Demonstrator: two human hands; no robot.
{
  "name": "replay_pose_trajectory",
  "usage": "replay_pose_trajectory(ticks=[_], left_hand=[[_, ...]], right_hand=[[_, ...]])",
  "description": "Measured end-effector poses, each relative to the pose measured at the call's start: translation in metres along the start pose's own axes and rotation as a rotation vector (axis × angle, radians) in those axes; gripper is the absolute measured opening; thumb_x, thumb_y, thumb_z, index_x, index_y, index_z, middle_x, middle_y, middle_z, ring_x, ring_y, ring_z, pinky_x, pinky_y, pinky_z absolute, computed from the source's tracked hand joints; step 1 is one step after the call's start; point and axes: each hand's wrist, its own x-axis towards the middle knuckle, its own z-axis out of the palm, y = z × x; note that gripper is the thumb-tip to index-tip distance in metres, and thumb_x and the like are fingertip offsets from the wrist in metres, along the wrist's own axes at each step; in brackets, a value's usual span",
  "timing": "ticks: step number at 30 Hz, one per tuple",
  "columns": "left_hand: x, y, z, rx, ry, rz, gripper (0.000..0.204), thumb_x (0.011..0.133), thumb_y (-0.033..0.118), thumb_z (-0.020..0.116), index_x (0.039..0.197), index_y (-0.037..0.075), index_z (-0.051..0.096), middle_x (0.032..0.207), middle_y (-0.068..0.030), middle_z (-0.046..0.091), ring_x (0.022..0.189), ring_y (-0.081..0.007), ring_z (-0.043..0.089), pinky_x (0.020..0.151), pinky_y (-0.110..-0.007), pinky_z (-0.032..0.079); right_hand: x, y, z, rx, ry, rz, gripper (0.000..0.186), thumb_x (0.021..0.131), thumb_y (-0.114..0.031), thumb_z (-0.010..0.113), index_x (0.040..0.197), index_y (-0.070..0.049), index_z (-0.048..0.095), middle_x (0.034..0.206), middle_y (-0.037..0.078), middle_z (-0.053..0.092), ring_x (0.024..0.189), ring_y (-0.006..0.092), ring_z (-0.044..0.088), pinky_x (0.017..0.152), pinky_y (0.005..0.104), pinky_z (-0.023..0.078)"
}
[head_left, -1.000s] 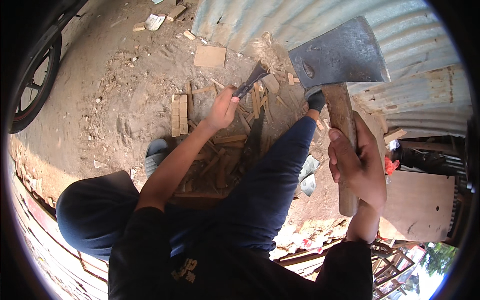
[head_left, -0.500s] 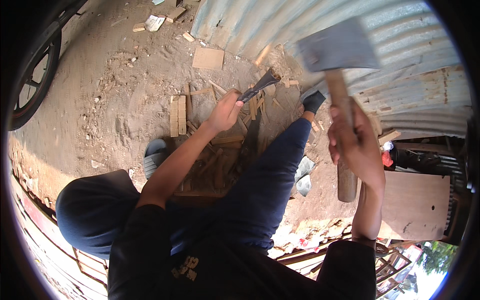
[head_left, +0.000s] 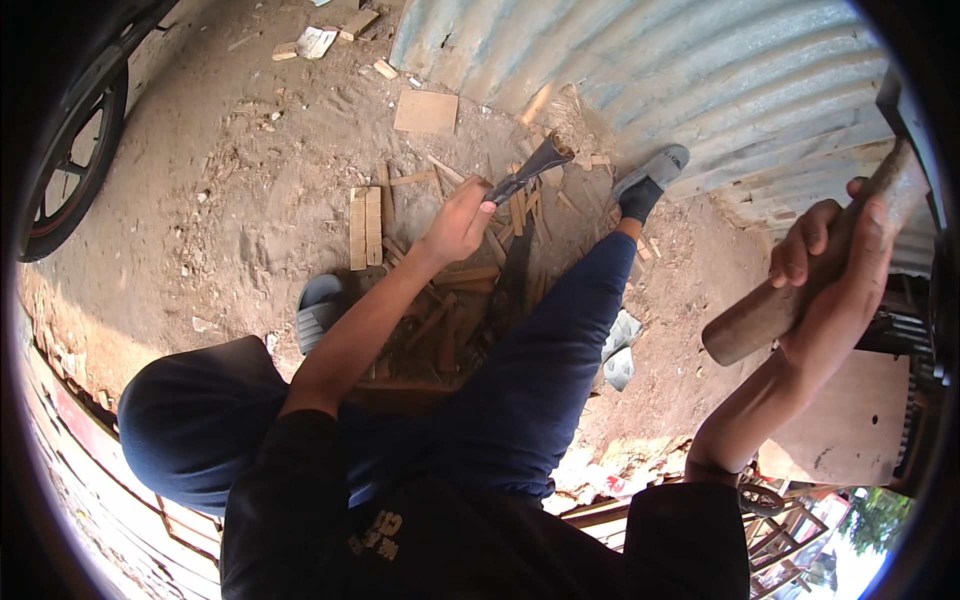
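My left hand grips a dark piece of wood and holds it tilted over a pile of split wood sticks on the dirt. My right hand is raised at the far right, closed around the thick wooden handle of an axe. The axe head is mostly out of view at the right rim. My legs in dark blue trousers stretch on both sides of the pile, with a grey sandal on the right foot.
A corrugated metal sheet wall stands behind the pile. Two flat planks lie on the dirt to the left, a square board further back. A wheel is at the far left. A second grey sandal is near my left knee.
My right hand has swung the axe up and to the right, its head leaving the view. My left hand keeps holding the dark piece of wood in about the same place.
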Motion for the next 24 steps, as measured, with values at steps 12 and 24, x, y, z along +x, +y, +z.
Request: replay_pose_trajectory(ticks=[12,24], left_hand=[[0.012,-0.001,-0.023,-0.109,-0.124,-0.142,0.033,0.095,0.029,0.048,0.088,-0.003,0.052,0.082,-0.0177,0.055,0.072,-0.0270,0.055,0.068,-0.040,0.044],[0.105,0.104,-0.015,-0.155,-0.037,-0.464,0.030,0.078,0.024,0.075,0.092,-0.002,0.067,0.082,-0.0053,0.066,0.074,-0.0110,0.059,0.065,-0.030,0.048]], right_hand=[[-0.021,0.062,-0.006,-0.293,-0.518,0.543,0.026,0.095,-0.027,0.054,0.102,-0.002,0.052,0.060,0.001,0.047,0.045,0.0082,0.048,0.042,0.0257,0.041],[-0.036,0.076,0.004,-0.221,-0.533,0.405,0.031,0.093,-0.032,0.057,0.097,-0.002,0.053,0.063,0.002,0.051,0.045,0.0093,0.049,0.042,0.0268,0.043]])
